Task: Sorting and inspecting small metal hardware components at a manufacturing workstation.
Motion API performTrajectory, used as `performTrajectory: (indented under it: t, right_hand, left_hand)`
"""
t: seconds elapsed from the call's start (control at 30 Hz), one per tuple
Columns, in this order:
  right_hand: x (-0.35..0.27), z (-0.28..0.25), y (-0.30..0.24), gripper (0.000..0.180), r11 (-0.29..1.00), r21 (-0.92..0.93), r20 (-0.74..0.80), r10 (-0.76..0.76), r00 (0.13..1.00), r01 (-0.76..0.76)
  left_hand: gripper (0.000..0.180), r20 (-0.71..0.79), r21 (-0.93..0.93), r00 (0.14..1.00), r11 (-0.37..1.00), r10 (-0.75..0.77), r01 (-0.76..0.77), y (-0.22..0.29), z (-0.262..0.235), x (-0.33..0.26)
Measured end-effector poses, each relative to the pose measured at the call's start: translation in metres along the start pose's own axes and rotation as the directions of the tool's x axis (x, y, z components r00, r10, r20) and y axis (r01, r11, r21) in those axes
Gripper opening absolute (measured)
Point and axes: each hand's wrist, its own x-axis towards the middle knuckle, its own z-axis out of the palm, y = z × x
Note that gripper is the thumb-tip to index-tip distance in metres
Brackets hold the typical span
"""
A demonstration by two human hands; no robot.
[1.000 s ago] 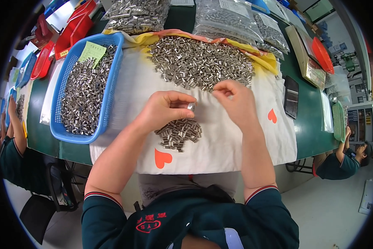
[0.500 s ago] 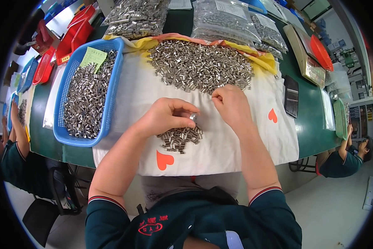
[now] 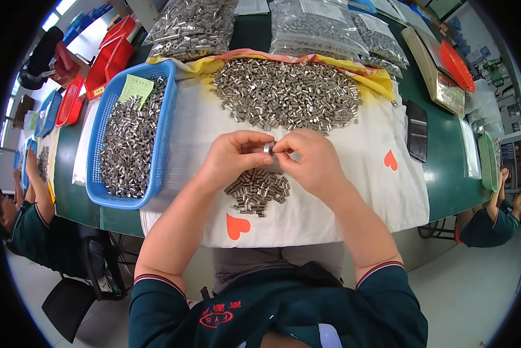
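Note:
My left hand is closed, pinching a short shiny metal ring between thumb and fingers. My right hand meets it there, its thumb and fingertips pressed together against the ring's side; whatever they hold is too small or hidden to name. Just below both hands lies a small heap of short metal sleeves on the white cloth. Beyond the hands spreads a larger pile of loose metal sleeves, bordered by the cloth's yellow and orange edge.
A blue basket with metal sleeves and a green note stands at the left. Bags of metal parts line the back. On the right are a dark phone, a scale and a red tray. Co-workers sit at both sides.
My right hand has come from the large pile's near edge toward me and left, to the ring in my left hand. The whole view has shifted slightly.

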Motion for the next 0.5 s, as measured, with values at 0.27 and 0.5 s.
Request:
performTrajectory:
  t: [0.27, 0.5]
  right_hand:
    - [0.0, -0.006, 0.004, 0.008, 0.985, 0.159, 0.065, 0.053, 0.996, -0.063]
    - [0.007, -0.036, 0.019, 0.014, 0.969, 0.022, 0.112, 0.243, 0.963, -0.247]
  left_hand:
    - [0.032, -0.02, 0.061, 1.0, 0.998, 0.02, -0.019, 0.004, 0.003, -0.004]
    - [0.031, 0.098, 0.056, 0.99, 0.994, -0.097, 0.092, 0.006, 0.001, -0.007]
